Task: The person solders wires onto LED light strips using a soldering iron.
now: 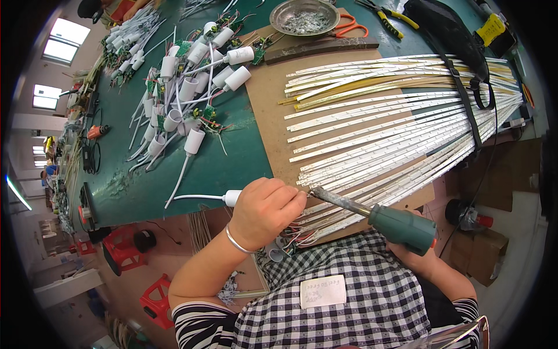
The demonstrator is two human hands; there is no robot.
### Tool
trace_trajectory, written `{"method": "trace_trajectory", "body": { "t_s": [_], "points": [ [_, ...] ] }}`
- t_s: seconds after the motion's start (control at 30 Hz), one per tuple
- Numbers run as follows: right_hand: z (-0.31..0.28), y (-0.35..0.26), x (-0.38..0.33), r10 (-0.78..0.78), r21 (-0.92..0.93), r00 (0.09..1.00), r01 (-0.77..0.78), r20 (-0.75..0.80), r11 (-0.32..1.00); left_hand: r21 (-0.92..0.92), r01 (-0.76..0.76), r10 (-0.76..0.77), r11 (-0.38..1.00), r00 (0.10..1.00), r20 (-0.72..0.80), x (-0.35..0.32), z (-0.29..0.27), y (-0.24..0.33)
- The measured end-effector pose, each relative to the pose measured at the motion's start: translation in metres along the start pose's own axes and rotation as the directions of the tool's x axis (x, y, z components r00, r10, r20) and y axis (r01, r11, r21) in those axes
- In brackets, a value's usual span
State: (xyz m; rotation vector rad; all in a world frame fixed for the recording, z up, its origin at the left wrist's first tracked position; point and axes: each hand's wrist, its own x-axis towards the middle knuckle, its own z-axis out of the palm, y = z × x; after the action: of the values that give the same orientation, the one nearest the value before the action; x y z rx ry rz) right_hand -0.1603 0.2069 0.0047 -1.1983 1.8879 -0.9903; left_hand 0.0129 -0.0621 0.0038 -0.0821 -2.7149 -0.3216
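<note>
My left hand point(267, 210) is closed in a pinch at the near left corner of the brown board. What its fingertips hold is too small and hidden to name. A white plastic cap point(232, 198) with a white cable pokes out from behind this hand on its left. My right hand point(410, 247) grips the green handle of a soldering iron point(401, 228). The iron's shaft points left, its tip close to my left fingertips and the strip ends. White LED strips point(378, 148) fan across the board, their left ends beside the tip. Red and white wires point(302, 234) show at the nearest strips.
A pile of white caps with cables and green circuit boards point(189, 87) covers the table's left part. Behind the brown board point(270, 125) stand a metal bowl point(305, 17), orange-handled scissors point(351, 28) and yellow-handled pliers point(390, 20). A black strap point(463, 104) crosses the strips. Red stools point(156, 299) stand below left.
</note>
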Motion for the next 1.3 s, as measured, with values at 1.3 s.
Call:
{"method": "trace_trajectory", "body": {
  "t_s": [1.3],
  "points": [
    [-0.007, 0.001, -0.012, 0.055, 0.061, 0.999, -0.055, -0.001, 0.997, 0.016, -0.031, 0.030, 0.999, 0.997, 0.068, -0.001, 0.000, -0.002]
  ]
}}
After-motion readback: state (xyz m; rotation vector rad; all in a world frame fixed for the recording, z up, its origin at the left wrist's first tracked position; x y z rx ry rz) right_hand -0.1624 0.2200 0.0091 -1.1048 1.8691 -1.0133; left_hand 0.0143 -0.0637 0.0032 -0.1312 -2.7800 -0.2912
